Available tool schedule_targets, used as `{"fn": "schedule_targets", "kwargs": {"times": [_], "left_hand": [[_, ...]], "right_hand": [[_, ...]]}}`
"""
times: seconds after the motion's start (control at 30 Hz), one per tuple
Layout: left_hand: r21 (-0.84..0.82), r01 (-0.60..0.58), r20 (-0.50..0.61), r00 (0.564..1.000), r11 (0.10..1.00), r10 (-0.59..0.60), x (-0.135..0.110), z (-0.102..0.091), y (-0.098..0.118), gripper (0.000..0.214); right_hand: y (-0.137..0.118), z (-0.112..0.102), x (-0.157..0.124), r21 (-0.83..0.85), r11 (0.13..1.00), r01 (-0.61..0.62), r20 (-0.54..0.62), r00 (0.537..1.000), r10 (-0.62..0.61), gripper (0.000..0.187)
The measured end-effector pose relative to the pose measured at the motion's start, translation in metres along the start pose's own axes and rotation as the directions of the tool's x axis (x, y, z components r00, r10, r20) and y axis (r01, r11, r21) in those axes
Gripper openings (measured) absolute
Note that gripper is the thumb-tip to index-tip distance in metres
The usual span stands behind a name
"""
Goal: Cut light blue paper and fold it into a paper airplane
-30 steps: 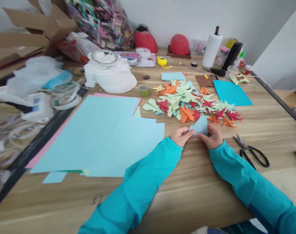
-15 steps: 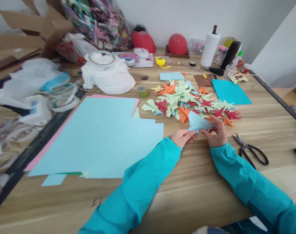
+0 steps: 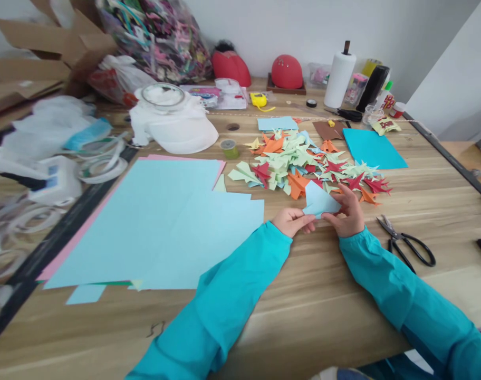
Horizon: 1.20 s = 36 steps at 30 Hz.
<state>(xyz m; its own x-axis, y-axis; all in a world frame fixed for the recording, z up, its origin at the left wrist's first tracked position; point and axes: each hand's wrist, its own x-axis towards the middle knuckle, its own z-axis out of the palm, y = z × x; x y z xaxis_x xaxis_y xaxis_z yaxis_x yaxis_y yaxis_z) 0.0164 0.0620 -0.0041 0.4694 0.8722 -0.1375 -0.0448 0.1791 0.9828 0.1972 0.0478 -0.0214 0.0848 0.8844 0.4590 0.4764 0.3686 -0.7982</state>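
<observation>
A small folded piece of light-blue paper point(image 3: 319, 200) is held up between my two hands, just in front of a pile of folded paper pieces point(image 3: 291, 158) in green, orange, red and blue. My left hand point(image 3: 293, 220) pinches its lower left corner between thumb and fingers. On the other side, my right hand point(image 3: 348, 212) grips the right edge, thumb below and fingers behind. Some fingertips are hidden by the paper. To the right of my right hand lies a pair of black-handled scissors point(image 3: 409, 245).
Large light-blue sheets point(image 3: 157, 227) over pink ones cover the table's left half. Behind the pile lie a turquoise sheet stack point(image 3: 375, 149) and a small light-blue stack point(image 3: 277, 124). A green spool point(image 3: 229, 149), white cloth point(image 3: 177, 124) and yellow tape measure point(image 3: 258, 100) stand farther back.
The folded paper's right part shows slightly wider now, as my right hand's fingers shift on its edge. Both hands keep hold of it. The whole view has shifted slightly.
</observation>
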Motion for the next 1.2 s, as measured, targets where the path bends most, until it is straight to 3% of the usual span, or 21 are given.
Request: {"fn": "schedule_targets", "kwargs": {"times": [0.13, 0.23, 0.33, 0.43, 0.7, 0.93, 1.2], "left_hand": [[-0.034, -0.005, -0.007, 1.000, 0.999, 0.005, 0.000, 0.000, -0.001, 0.046], [-0.119, -0.020, -0.049, 0.999, 0.993, 0.014, 0.001, 0.001, -0.004, 0.046], [-0.166, -0.036, -0.077, 0.997, 0.985, 0.023, 0.000, 0.002, -0.006, 0.043], [-0.167, -0.051, -0.076, 0.996, 0.985, 0.039, 0.000, 0.002, -0.006, 0.042], [-0.181, -0.043, -0.022, 0.999, 0.983, 0.039, -0.003, 0.001, -0.005, 0.040], [-0.154, 0.029, 0.124, 0.992, 0.988, -0.010, 0.000, -0.004, -0.004, 0.046], [-0.053, -0.003, 0.098, 0.995, 0.999, 0.008, -0.002, -0.004, -0.002, 0.047]], "right_hand": [[0.002, 0.002, 0.001, 0.084, 0.993, -0.077, 0.014, 0.997, 0.076, 0.084], [-0.001, 0.005, 0.004, 0.241, 0.953, -0.184, 0.020, 0.983, 0.184, 0.086], [-0.009, 0.007, 0.006, 0.399, 0.856, -0.329, 0.094, 0.943, 0.318, 0.067], [-0.018, 0.006, 0.007, 0.456, 0.784, -0.421, 0.159, 0.905, 0.394, 0.044], [-0.023, 0.003, 0.007, 0.443, 0.806, -0.394, 0.201, 0.919, 0.339, 0.032], [-0.025, 0.002, 0.006, 0.470, 0.769, -0.433, 0.244, 0.901, 0.358, 0.030], [-0.024, 0.001, 0.006, 0.418, 0.794, -0.442, 0.309, 0.891, 0.333, 0.034]]}}
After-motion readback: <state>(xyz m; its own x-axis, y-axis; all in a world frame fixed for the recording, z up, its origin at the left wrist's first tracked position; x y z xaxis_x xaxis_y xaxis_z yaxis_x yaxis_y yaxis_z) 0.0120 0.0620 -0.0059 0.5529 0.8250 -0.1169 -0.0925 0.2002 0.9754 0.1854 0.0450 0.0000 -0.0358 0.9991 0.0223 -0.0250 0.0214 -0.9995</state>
